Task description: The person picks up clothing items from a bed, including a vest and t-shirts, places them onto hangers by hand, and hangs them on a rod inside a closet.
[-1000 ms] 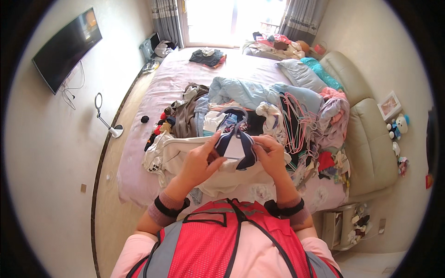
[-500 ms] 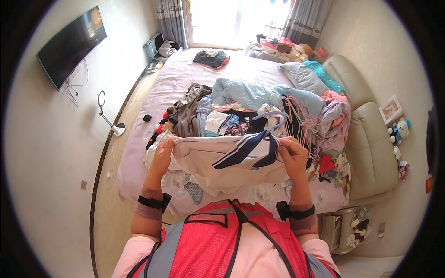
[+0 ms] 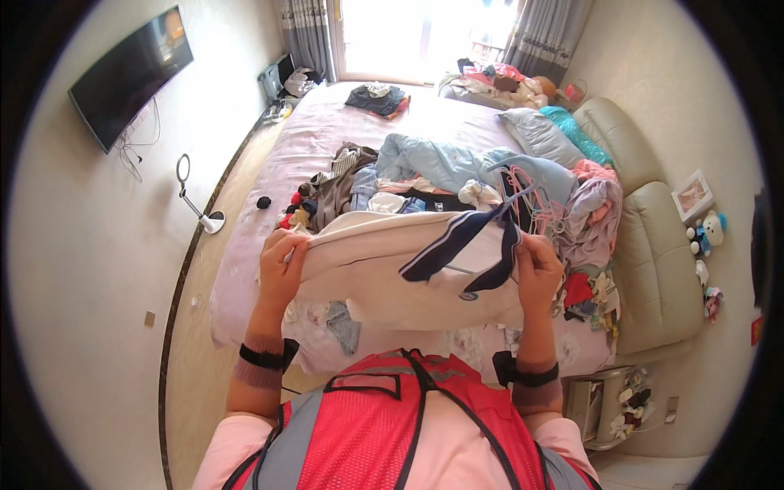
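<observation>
The left hand (image 3: 282, 260) pinches one end of the cream shirt (image 3: 380, 269); the right hand (image 3: 539, 265) pinches it beside the navy collar (image 3: 441, 247). Their wide spacing seems meant to spread the cloth, held above the bed (image 3: 242, 273).

The bed (image 3: 286, 135) has room at far left, but the garment (image 3: 367, 257), heaped clothes (image 3: 332, 196) and pink hangers (image 3: 545, 214) bar the way

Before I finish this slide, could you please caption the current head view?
A cream garment with a navy collar spread between left grip and right grip above a bed strewn with clothes.
</observation>
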The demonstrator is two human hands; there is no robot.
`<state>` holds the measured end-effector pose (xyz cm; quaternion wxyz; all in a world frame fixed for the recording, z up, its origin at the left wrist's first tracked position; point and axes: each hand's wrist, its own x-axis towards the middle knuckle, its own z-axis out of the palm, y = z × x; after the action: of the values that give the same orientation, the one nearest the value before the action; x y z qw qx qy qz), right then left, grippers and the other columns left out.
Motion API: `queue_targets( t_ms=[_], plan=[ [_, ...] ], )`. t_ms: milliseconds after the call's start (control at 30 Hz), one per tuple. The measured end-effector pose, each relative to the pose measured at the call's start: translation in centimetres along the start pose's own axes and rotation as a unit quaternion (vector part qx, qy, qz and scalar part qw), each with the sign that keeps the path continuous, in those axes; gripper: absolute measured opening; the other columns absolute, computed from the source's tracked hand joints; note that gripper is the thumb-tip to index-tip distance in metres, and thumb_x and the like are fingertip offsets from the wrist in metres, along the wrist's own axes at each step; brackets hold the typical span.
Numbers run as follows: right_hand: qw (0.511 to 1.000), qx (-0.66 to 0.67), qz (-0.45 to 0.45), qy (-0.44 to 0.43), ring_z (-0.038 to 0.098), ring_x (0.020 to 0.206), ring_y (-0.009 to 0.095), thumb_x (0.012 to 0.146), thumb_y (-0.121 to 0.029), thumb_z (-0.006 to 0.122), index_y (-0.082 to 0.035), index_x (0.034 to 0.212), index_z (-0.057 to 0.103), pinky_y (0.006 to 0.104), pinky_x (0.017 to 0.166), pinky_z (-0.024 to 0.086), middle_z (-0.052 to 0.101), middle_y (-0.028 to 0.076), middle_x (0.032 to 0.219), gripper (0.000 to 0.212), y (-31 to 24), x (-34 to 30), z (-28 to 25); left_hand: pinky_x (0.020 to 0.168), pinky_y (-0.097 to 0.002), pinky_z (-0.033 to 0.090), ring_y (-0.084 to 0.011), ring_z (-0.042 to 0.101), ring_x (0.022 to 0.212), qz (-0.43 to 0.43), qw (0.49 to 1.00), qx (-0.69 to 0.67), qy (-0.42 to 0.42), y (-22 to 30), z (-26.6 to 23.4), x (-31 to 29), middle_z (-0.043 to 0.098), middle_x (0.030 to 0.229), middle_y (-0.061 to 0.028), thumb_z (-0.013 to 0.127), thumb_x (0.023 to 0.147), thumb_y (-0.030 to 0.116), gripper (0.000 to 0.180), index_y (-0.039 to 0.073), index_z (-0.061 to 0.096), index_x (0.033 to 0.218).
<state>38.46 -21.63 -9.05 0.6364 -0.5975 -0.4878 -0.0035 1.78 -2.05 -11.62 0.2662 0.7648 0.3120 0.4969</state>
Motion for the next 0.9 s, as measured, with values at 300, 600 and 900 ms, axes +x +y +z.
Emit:
queue_targets(
  t_ms=[300, 600, 900],
  plan=[
    [0.997, -0.004, -0.06, -0.042, 0.063, 0.076, 0.018, 0.083, 0.009, 0.062, 0.001, 0.096, 0.07, 0.0264, 0.065, 0.049, 0.066, 0.01, 0.085, 0.017, -2.1, -0.8, 2.4, 0.09, -0.0424, 0.04, -0.0269, 0.058, 0.092, 0.16, 0.96, 0.215, 0.083, 6.5, 4.9, 1.3, 0.064, 0.091, -0.0081, 0.067, 0.082, 0.012, 0.027, 0.006, 0.067, 0.109],
    [0.994, -0.031, -0.094, -0.054, 0.062, 0.089, 0.016, 0.091, 0.0, 0.059, 0.001, 0.106, 0.068, 0.0257, 0.077, 0.047, 0.067, 0.011, 0.1, 0.018, -4.7, 0.8, 1.9, 0.07, -0.0379, 0.039, -0.0259, 0.058, 0.075, 0.173, 0.967, 0.188, 0.012, 7.7, 5.3, 2.5, 0.061, 0.077, -0.0066, 0.065, 0.084, 0.011, 0.006, 0.009, 0.068, 0.088],
    [0.993, -0.071, -0.028, -0.089, 0.061, 0.093, 0.017, 0.091, -0.002, 0.06, 0.002, 0.111, 0.066, 0.0279, 0.084, 0.047, 0.066, 0.01, 0.1, 0.022, -1.0, -0.2, -1.7, 0.069, -0.0378, 0.04, -0.0263, 0.057, 0.072, 0.171, 0.966, 0.185, 0.054, 9.0, 2.4, 3.2, 0.062, 0.077, -0.0067, 0.062, 0.084, 0.005, 0.012, 0.007, 0.07, 0.094]
  ],
)
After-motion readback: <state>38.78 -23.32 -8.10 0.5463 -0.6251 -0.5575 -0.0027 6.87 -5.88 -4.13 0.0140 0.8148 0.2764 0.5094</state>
